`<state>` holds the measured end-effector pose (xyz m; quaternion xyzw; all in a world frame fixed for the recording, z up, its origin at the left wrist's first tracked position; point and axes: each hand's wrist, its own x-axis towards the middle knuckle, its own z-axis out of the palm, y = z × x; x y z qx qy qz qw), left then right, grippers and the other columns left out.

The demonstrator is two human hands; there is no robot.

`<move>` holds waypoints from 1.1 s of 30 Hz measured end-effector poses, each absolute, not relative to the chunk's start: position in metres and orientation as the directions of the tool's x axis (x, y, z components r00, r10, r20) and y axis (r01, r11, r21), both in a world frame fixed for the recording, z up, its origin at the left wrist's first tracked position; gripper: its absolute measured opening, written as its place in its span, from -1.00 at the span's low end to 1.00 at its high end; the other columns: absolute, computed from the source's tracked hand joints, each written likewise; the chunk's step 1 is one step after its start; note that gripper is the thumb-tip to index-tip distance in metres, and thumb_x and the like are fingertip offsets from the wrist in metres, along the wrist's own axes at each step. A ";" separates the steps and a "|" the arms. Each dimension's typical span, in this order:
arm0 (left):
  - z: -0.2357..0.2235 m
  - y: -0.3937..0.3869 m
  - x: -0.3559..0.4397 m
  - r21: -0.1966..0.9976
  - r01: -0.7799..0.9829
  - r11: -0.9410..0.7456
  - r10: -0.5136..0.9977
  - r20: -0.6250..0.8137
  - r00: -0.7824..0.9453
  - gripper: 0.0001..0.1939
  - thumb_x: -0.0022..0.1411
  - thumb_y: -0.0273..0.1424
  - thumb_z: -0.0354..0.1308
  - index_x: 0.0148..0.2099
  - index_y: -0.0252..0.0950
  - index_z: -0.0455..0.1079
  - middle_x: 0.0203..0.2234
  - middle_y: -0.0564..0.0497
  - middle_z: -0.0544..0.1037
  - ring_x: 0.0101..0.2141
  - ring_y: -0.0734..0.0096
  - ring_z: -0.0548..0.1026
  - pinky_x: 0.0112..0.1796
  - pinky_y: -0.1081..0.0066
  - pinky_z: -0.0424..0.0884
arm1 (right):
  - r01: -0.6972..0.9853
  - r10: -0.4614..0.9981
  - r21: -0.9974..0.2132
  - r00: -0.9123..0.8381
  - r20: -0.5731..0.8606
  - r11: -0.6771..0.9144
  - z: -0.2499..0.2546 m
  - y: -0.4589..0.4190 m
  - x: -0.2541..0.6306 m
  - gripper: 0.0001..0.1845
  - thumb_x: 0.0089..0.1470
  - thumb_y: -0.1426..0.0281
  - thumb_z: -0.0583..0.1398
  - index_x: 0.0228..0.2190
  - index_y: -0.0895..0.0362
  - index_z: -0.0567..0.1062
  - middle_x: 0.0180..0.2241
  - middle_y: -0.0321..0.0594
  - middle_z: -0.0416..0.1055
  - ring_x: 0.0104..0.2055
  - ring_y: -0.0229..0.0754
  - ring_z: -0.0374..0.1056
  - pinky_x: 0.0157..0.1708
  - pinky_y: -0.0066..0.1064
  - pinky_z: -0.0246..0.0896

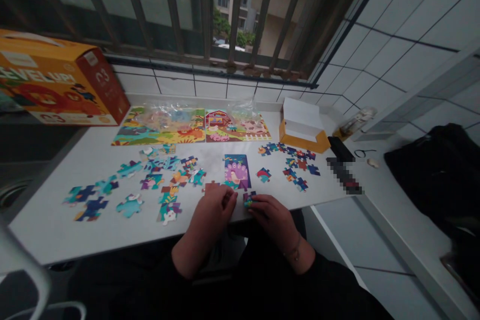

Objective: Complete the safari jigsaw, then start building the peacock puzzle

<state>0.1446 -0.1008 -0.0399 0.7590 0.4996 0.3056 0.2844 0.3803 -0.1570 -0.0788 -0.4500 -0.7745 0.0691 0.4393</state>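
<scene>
Between the thumb and fingers of my right hand is a small puzzle piece in purple, teal and yellow, at the table's front edge. My left hand rests just left of it with its fingers curled; whatever may be inside is hidden. A reddish-brown puzzle piece shows partly from behind that hand. Directly beyond both hands lies a blue and purple rectangle with a pink-purple figure; I cannot tell whether it is a card or joined pieces. A lone teal and red puzzle piece lies to its right.
Loose puzzle pieces spread across the left, with more pieces at the right. Two picture boards with clear plastic bags lie at the back. An open small box stands back right, a large orange box far left.
</scene>
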 end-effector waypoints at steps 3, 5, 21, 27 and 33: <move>-0.051 -0.096 0.140 0.547 0.608 -0.575 0.818 0.392 0.422 -0.78 0.54 -0.35 0.05 -0.11 -0.20 0.53 -0.17 -0.13 0.72 -0.10 0.07 0.67 0.07 0.02 0.55 | 0.640 0.762 -0.502 -0.214 0.611 0.582 -0.083 -0.151 0.377 -0.80 0.41 0.40 0.34 0.03 -0.06 0.67 0.01 -0.13 0.69 0.04 -0.08 0.66 0.06 -0.22 0.67; -0.061 -0.094 0.141 0.446 0.599 -0.665 0.745 0.451 0.492 -0.77 0.54 -0.43 0.04 0.01 -0.23 0.55 0.05 -0.19 0.71 0.08 0.01 0.65 0.22 -0.10 0.48 | 0.653 0.774 -0.501 -0.216 0.595 0.568 -0.086 -0.147 0.374 -0.79 0.41 0.39 0.34 0.03 -0.07 0.67 0.01 -0.14 0.69 0.03 -0.08 0.65 0.06 -0.21 0.66; -0.066 -0.095 0.146 0.376 0.617 -0.691 0.722 0.370 0.584 -0.68 0.49 -0.43 0.16 0.21 -0.22 0.54 0.23 -0.28 0.60 0.18 -0.08 0.57 0.26 -0.23 0.47 | 0.749 0.800 -0.373 -0.337 0.497 0.547 -0.080 -0.139 0.385 -0.92 0.41 0.35 0.37 -0.09 -0.06 0.69 -0.06 -0.19 0.70 -0.02 -0.04 0.53 0.04 -0.10 0.46; -0.068 -0.096 0.146 0.320 0.633 -0.704 0.709 0.365 0.604 -0.60 0.51 -0.39 0.17 0.33 -0.17 0.48 0.27 -0.25 0.56 0.21 -0.10 0.54 0.27 -0.21 0.46 | 0.697 0.780 -0.384 -0.423 0.462 0.606 -0.071 -0.128 0.389 -0.92 0.44 0.37 0.33 -0.10 -0.02 0.68 -0.07 -0.16 0.69 -0.02 -0.06 0.58 0.00 -0.15 0.50; -0.065 -0.098 0.146 0.294 0.653 -0.698 0.716 0.320 0.621 -0.52 0.49 -0.33 0.23 0.39 -0.20 0.43 0.29 -0.29 0.53 0.25 -0.16 0.50 0.29 -0.23 0.41 | 0.674 0.776 -0.403 -0.445 0.446 0.619 -0.067 -0.125 0.397 -0.78 0.36 0.39 0.38 0.02 0.03 0.64 0.06 -0.06 0.65 0.08 0.01 0.59 0.06 -0.10 0.58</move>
